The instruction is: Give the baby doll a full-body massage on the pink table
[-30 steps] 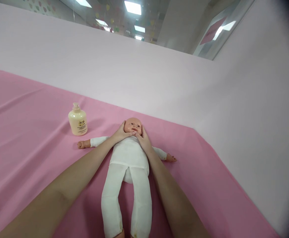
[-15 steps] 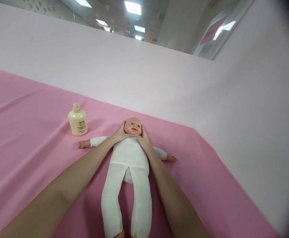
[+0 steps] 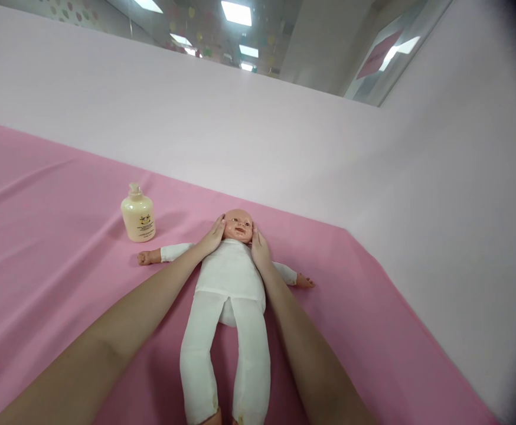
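A baby doll [image 3: 231,268] with a white cloth body lies on its back, arms spread wide and head toward the wall. Against the left side of its head rests my left hand [image 3: 214,237], fingers stretched out along the cheek. My right hand [image 3: 260,247] lies along the other cheek, its fingers also extended. Both hands cup the head from the sides without gripping it. The doll's smiling face shows between them, and its feet are partly cut off at the bottom of the view.
A cream-coloured pump bottle [image 3: 138,215] stands left of the doll, beyond its outstretched arm. Pink cloth [image 3: 63,236] with some creases covers the surface. A white wall [image 3: 173,118] rises behind and on the right, with a glass window [image 3: 262,41] above it.
My thumbs have moved off the doll's chin and mouth area, out to the sides of its face. The doll and the bottle have stayed in place.
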{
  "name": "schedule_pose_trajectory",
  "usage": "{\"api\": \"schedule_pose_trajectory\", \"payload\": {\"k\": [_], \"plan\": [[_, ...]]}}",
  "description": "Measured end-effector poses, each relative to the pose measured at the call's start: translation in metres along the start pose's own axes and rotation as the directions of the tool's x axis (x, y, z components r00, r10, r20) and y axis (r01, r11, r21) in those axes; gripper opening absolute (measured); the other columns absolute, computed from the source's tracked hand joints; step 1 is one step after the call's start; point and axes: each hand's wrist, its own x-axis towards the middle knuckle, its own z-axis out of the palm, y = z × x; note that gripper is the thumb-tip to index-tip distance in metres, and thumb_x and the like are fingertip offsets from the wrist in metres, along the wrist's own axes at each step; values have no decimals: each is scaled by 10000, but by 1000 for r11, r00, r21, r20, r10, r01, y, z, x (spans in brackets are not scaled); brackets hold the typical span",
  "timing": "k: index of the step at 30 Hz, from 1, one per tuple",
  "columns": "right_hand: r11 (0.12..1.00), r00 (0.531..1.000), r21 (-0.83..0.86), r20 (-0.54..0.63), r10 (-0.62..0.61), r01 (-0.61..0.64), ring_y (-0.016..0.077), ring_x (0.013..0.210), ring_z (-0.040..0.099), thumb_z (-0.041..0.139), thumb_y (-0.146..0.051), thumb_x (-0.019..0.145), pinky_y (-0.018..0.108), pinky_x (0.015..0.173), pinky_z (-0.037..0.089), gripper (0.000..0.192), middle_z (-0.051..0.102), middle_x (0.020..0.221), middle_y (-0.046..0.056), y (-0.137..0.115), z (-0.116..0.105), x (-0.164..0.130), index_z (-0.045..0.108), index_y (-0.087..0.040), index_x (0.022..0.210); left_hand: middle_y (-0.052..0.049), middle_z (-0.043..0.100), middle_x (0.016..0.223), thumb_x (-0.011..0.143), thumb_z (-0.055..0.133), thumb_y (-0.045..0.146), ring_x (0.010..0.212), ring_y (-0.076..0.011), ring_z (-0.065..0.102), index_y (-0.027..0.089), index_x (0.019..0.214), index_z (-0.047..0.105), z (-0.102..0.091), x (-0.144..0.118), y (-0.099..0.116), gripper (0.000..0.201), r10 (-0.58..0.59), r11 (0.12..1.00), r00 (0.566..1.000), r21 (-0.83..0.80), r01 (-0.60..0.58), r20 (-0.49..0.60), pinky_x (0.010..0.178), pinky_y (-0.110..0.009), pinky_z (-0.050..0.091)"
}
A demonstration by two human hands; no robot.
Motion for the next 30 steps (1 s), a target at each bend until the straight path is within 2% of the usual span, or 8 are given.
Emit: {"api": "schedule_pose_trajectory", "payload": {"k": [5, 9, 13, 16, 18, 21, 24, 30], "plan": [[1000, 1000, 4, -2, -24, 24, 220, 1387, 456, 398, -639, 913, 415, 1178, 324, 672, 494, 1487, 50, 2, -1, 3, 498, -213, 1423, -89, 229, 1629, 1000, 235, 521, 1514, -172, 180, 157, 1530, 251, -1, 0, 3, 643, -16, 1000, 1000, -16, 16, -9, 1240, -321, 112], [1000, 1000, 13, -14, -25, 25, 218, 1388, 455, 421, -590, 917, 402, 1189, 311, 622, 502, 1482, 37, 0, -1, 2, 519, -221, 1408, -98, 212, 1633, 966, 360, 554, 1517, -206, 173, 168, 1533, 235, -1, 0, 4, 697, -33, 998, 999, -49, 33, 16, 1239, -346, 129], [998, 1000, 54, -1, 20, -20, 217, 1402, 436, 443, -558, 915, 402, 1186, 320, 606, 480, 1499, 22, -3, 0, 0, 493, -239, 1427, -143, 252, 1611, 814, 661, 552, 1481, -267, 276, 165, 1542, 186, 2, -3, 4, 952, -8, 996, 1000, -91, 10, 20, 1210, -374, 250], [998, 1000, 58, 7, 9, -9, 211, 1435, 387, 430, -578, 918, 401, 1206, 279, 628, 452, 1520, 22, -6, -1, -2, 471, -236, 1443, -175, 294, 1585, 687, 804, 507, 1432, -303, 363, 164, 1550, 142, 4, -5, 4, 1140, 11, 987, 999, -158, -5, 35, 1168, -411, 337], [999, 999, 35, 20, 28, -28, 221, 1447, 365, 466, -600, 901, 409, 1212, 263, 681, 439, 1528, 32, -7, -1, -4, 428, -229, 1471, -184, 297, 1579, 619, 860, 477, 1424, -321, 370, 175, 1553, 128, 3, -6, 4, 1224, 16, 982, 999, -190, -7, 48, 1155, -434, 352], [997, 994, -3, 77, 76, -76, 257, 1426, 400, 619, -597, 819, 423, 1194, 303, 872, 442, 1525, 62, -8, 0, -5, 293, -219, 1535, -195, 294, 1576, 546, 910, 428, 1430, -335, 355, 186, 1557, 121, 3, -5, 2, 1305, 1, 982, 999, -191, 9, 51, 1157, -453, 344], [995, 985, 32, 145, 89, -95, 280, 1348, 501, 725, -558, 745, 428, 1137, 400, 1036, 468, 1505, 83, -6, 1, -6, 185, -226, 1563, -202, 304, 1568, 535, 919, 415, 1424, -335, 367, 183, 1555, 116, 3, -2, -1, 1319, -12, 978, 999, -209, 23, 50, 1153, -458, 350], [986, 976, 112, 194, 97, -120, 276, 1229, 607, 802, -498, 683, 435, 1050, 493, 1157, 502, 1472, 118, -7, 2, -8, 112, -227, 1571, -208, 345, 1545, 540, 919, 395, 1373, -332, 447, 209, 1552, 104, 7, 1, -7, 1313, -13, 945, 997, -324, 37, 76, 1115, -466, 406]]}}
